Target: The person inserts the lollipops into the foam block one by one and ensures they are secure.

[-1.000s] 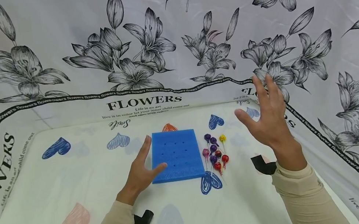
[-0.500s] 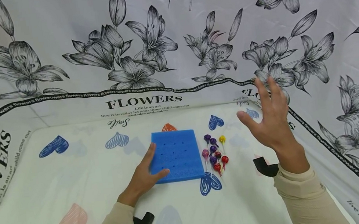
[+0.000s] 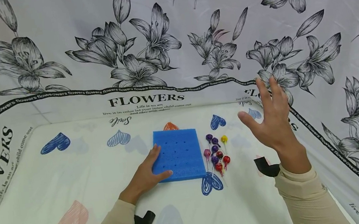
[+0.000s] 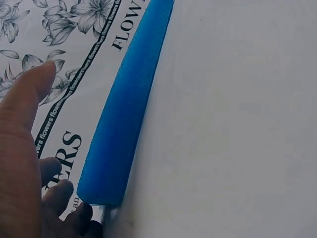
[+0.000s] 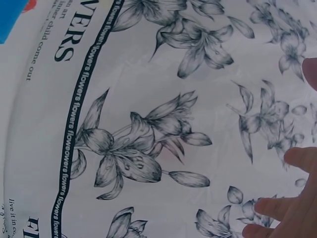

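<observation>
blue foam block (image 3: pixel 181 159) lies flat on the bench (image 3: pixel 107 179) with the lollipops (image 3: pixel 219 154) loosely bunched just beside its right edge, probably so they're handy and the small holes (image 3: pixel 174 151) on top stay uncovered. left hand (image 3: pixel 144 174) is at the block's near-left corner, thumb and fingers spread apart, which would suit steadying it, though i can't tell if they press; right hand (image 3: pixel 274 130) hangs raised, well apart from the lollipops, fingers extended, thumb out, holding nothing. lollipops overlap so the count is iffy, some left fingers are hidden from the head view, and the right wrist view crops the hand and all but a corner of the block.
</observation>
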